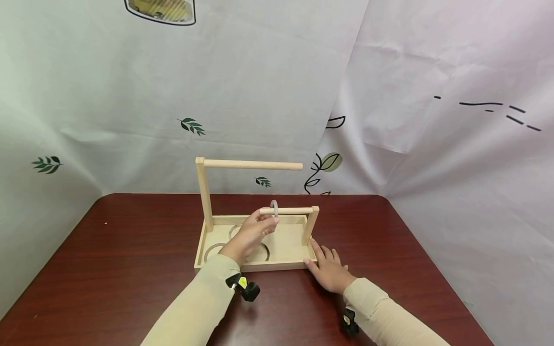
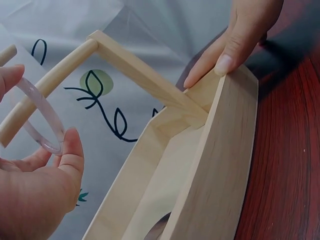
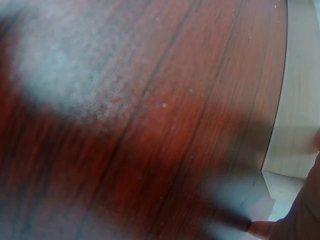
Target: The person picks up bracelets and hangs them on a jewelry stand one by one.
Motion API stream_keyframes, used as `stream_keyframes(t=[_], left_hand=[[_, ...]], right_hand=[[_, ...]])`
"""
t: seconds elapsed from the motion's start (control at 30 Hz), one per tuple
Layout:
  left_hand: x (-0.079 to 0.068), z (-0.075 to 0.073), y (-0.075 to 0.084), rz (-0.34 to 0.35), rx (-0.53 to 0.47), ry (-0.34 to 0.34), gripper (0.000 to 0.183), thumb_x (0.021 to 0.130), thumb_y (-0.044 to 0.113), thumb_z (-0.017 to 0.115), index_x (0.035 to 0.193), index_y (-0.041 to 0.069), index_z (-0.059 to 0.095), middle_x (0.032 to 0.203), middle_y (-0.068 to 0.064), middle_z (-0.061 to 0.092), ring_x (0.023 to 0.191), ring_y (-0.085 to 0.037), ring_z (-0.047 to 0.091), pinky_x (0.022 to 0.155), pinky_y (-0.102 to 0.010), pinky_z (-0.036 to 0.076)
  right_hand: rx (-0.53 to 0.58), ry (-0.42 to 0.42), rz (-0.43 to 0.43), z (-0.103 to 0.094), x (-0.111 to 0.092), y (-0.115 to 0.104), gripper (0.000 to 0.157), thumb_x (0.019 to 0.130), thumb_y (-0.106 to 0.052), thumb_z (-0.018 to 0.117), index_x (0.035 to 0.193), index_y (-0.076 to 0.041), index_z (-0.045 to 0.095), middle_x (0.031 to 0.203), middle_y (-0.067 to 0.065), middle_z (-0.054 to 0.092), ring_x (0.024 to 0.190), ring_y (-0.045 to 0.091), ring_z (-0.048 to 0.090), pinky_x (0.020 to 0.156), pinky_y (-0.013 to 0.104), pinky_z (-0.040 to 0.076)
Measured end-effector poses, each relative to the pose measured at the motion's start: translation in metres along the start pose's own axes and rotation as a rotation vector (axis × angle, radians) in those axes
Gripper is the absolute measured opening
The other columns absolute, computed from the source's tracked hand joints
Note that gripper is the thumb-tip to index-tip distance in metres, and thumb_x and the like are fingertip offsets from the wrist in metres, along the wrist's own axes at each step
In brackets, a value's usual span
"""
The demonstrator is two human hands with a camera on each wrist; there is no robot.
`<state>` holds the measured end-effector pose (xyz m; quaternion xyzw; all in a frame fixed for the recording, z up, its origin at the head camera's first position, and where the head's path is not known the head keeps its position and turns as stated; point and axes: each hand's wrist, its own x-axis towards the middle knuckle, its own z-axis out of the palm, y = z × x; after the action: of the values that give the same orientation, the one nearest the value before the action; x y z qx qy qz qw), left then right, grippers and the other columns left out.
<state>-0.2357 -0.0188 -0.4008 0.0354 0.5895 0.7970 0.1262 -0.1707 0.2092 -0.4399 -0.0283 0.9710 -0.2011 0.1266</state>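
Note:
My left hand (image 1: pixel 253 234) pinches a pale, translucent bangle (image 2: pixel 49 112) between thumb and fingers. The bangle hangs around the lower wooden rod (image 1: pixel 296 210), near that rod's free left end. This rod runs from a short post (image 1: pixel 309 226) at the right side of a shallow wooden tray (image 1: pixel 281 265). At the tray's front right corner rests my right hand (image 1: pixel 332 273), its thumb on the front wall's top edge and its fingers spread along the right side. More bangles (image 1: pixel 207 251) lie on the tray floor, partly hidden behind the left hand and wrist.
A taller post (image 1: pixel 203 194) rises from the tray's left side, with a long bare rod (image 1: pixel 255 164) reaching right above the lower one. The tray stands on a dark red-brown wooden table (image 1: pixel 121 269). Behind hangs a white printed cloth (image 1: pixel 259 96).

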Motion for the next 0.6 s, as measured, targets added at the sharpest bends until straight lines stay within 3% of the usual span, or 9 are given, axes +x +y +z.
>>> stream_keyframes(t=[0.3, 0.43, 0.6], left_hand=[[0.003, 0.013, -0.004, -0.005, -0.032, 0.012, 0.022, 0.089, 0.006, 0.062, 0.106, 0.005, 0.048, 0.093, -0.002, 0.04, 0.083, -0.01, 0.049, 0.082, -0.028, 0.043], [0.006, 0.019, -0.008, 0.002, -0.029, 0.001, 0.02, 0.09, 0.007, 0.061, 0.107, 0.003, 0.051, 0.095, -0.002, 0.041, 0.084, -0.01, 0.049, 0.084, -0.029, 0.043], [0.008, 0.024, -0.01, -0.025, -0.031, 0.005, 0.032, 0.09, 0.009, 0.061, 0.117, -0.003, 0.05, 0.104, -0.006, 0.042, 0.09, -0.012, 0.052, 0.095, -0.037, 0.043]], right_hand=[[0.002, 0.009, -0.001, 0.001, 0.0, 0.0, 0.067, 0.101, -0.051, 0.037, 0.156, -0.02, 0.014, 0.151, 0.028, 0.026, 0.139, 0.054, 0.014, 0.093, 0.082, 0.014], [0.0, 0.009, 0.003, 0.001, 0.001, 0.001, 0.067, 0.101, -0.051, 0.037, 0.156, -0.02, 0.014, 0.151, 0.028, 0.026, 0.139, 0.054, 0.015, 0.093, 0.082, 0.015], [0.001, 0.009, 0.002, 0.001, 0.0, 0.0, 0.067, 0.101, -0.051, 0.037, 0.156, -0.02, 0.015, 0.151, 0.028, 0.026, 0.139, 0.054, 0.015, 0.093, 0.082, 0.014]])
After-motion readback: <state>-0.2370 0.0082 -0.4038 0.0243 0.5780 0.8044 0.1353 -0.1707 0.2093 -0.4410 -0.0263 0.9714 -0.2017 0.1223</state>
